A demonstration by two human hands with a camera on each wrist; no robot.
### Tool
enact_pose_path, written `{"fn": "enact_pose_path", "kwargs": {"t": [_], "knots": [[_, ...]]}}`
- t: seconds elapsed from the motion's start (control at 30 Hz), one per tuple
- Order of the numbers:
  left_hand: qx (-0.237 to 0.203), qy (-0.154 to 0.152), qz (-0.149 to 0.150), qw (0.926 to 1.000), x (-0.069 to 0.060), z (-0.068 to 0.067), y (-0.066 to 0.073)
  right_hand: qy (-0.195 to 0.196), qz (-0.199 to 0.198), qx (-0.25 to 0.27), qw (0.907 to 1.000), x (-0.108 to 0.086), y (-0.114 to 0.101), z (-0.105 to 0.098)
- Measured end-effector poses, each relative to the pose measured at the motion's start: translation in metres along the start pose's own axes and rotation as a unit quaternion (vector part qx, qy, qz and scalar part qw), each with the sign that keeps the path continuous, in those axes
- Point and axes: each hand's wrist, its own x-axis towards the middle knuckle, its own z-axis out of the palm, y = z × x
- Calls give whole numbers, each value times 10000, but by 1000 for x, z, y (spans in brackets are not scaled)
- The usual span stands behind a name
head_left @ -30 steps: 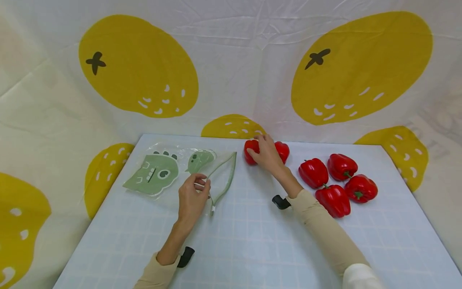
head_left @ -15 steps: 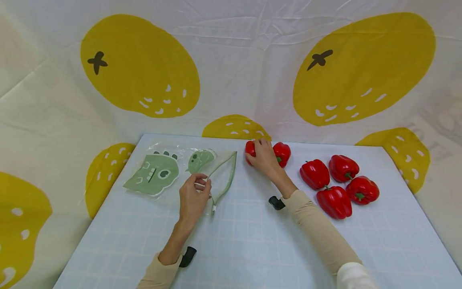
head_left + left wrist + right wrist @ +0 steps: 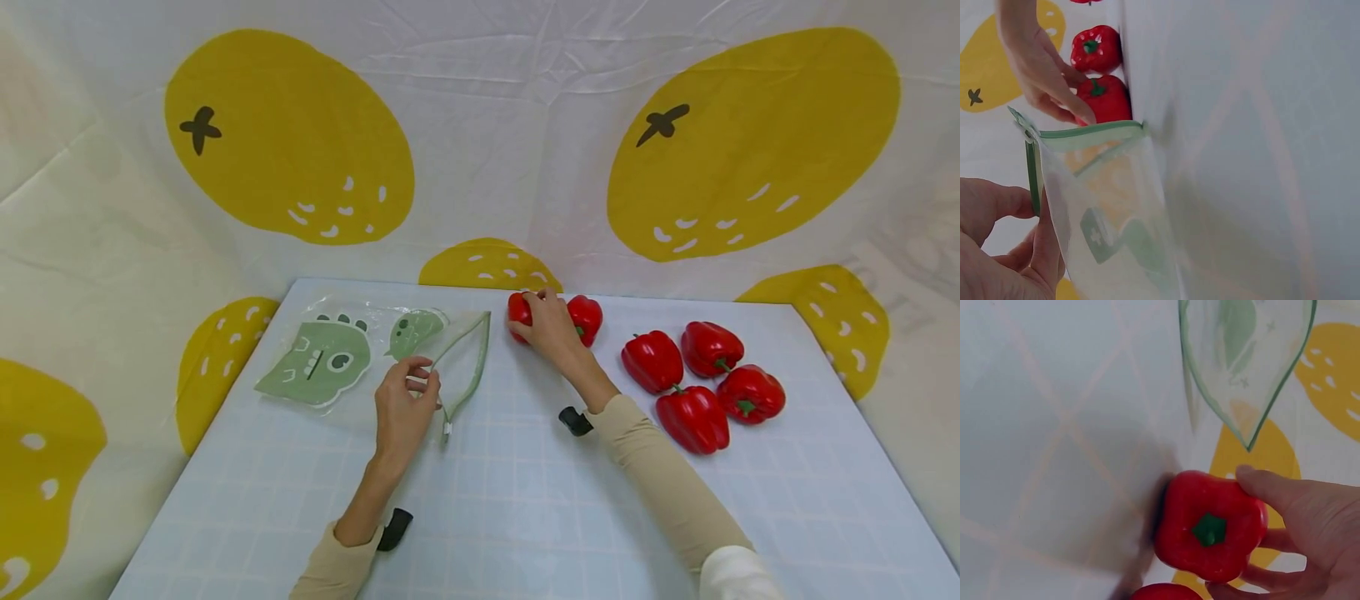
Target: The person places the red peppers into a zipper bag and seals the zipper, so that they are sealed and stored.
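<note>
A clear zip bag (image 3: 381, 338) printed with a green dinosaur lies at the left of the table, its green-edged mouth spread apart toward the right. My left hand (image 3: 406, 410) pinches the bag's rim between thumb and fingers; the left wrist view shows the thumb (image 3: 1013, 201) on the green edge. At the back, to the right of the bag's mouth, my right hand (image 3: 553, 332) grips a red bell pepper (image 3: 1210, 526) from above, thumb on one side and fingers on the other. The pepper appears to rest on the table. Another red bell pepper (image 3: 586, 318) sits right beside that hand.
Several more red bell peppers (image 3: 693, 419) are grouped at the right of the table (image 3: 525, 517), near the right forearm. A white cloth (image 3: 510, 158) with large yellow fruit prints rises behind the table's back edge.
My right hand has come down around the left of the two back peppers, uncovering more of the other. My left hand has shifted very slightly right, still holding the bag's rim.
</note>
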Motion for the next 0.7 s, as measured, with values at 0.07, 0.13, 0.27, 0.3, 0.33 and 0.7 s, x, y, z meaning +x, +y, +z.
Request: {"fn": "enact_pose_path", "kwargs": {"t": [0.07, 0.13, 0.27, 0.3, 0.33, 0.7], "knots": [[-3, 12, 11, 10000, 0, 0, 0, -5, -46, 63, 10000, -1, 0, 0], [-18, 31, 15, 10000, 0, -1, 0, 9, -119, 113, 9999, -2, 1, 0], [-93, 5, 22, 10000, 0, 1, -1, 103, -239, 137, 9996, -5, 4, -1], [-118, -22, 10, 9999, 0, 2, -1, 133, -262, 132, 9995, -6, 5, -1], [-126, -52, 0, 9999, 0, 3, -1, 167, -282, 133, 9994, -7, 6, -1], [-57, -82, -74, 9999, 0, 0, 2, 514, -443, 577, 9960, -16, 6, -7]]}}
